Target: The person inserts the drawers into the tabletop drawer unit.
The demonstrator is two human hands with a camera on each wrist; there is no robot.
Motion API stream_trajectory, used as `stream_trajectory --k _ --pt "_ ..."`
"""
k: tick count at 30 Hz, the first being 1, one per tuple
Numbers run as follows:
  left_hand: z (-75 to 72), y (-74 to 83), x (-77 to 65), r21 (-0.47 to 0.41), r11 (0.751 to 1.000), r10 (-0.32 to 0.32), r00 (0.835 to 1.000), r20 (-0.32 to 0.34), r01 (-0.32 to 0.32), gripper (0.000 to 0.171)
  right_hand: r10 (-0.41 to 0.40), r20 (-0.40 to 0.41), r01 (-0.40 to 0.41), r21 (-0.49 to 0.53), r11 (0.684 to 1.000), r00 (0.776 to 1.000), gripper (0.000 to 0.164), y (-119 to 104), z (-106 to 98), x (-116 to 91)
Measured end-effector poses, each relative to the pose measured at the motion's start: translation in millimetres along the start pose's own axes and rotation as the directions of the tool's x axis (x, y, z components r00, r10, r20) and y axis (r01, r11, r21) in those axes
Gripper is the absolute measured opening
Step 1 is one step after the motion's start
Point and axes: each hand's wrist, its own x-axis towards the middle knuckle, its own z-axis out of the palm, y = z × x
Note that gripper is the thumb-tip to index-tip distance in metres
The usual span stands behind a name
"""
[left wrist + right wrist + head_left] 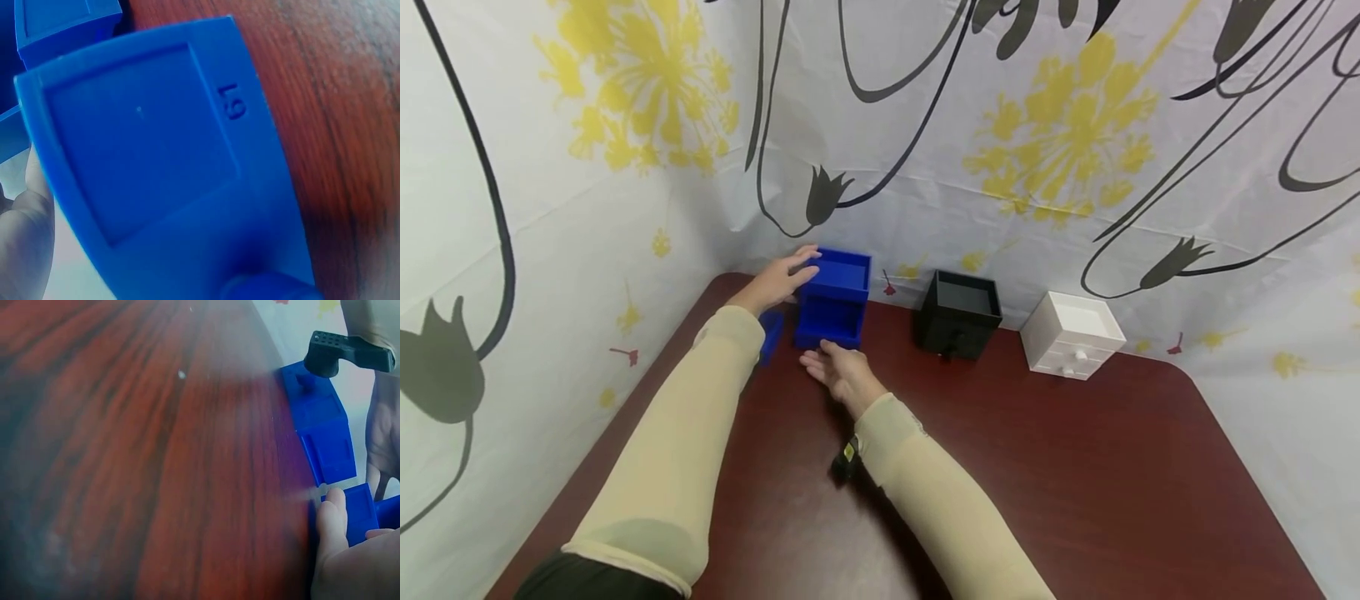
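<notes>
A blue drawer box (841, 271) stands at the back left of the table, its front showing a hollow compartment. My left hand (772, 283) is at the box's upper left, fingers reaching over its top edge. Low in front of the box is my right hand (842, 375), palm turned up and fingers extended toward its lower front edge. Left of the box, partly hidden by the left forearm, lie blue parts (770, 335). One fills the left wrist view as a blue panel (144, 150) with a recessed square, raised digits and a knob (269, 287).
A black drawer box (961, 317) stands to the right of the blue one, and a white drawer box (1072, 335) with small knobs is farther right. Patterned cloth (917, 133) hangs right behind the brown table (1075, 475). A black wrist camera (846, 460) sits beneath the right wrist.
</notes>
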Motion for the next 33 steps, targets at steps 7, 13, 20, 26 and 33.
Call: stream_trajectory --k 7,13,20,26,33 --pt "-1.0 -0.2 0.5 -0.003 1.0 -0.013 1.0 0.0 0.013 0.057 0.016 0.009 -0.016 0.005 1.0 1.0 0.023 -3.6 1.1 3.3" --pt "-0.7 -1.7 3.3 -0.019 1.0 -0.005 1.0 -0.004 0.005 0.057 0.015 0.021 -0.015 0.0 1.0 1.0 0.027 -6.4 -0.1 5.4" --pt "0.4 -4.9 3.3 -0.021 1.0 -0.016 1.0 -0.009 0.015 0.057 0.038 0.017 -0.038 0.015 0.999 0.999 0.026 -6.8 -0.8 8.0" --pt "0.5 -5.6 4.0 -0.042 0.999 -0.009 1.0 -0.007 0.009 0.057 0.036 0.014 -0.036 0.012 0.999 0.999 0.025 -7.8 0.4 9.9" --pt "2.0 -1.8 0.2 -0.041 0.999 -0.001 1.0 -0.001 0.001 0.057 0.015 0.019 -0.016 0.025 1.0 1.0 0.024 -8.4 1.3 10.5"
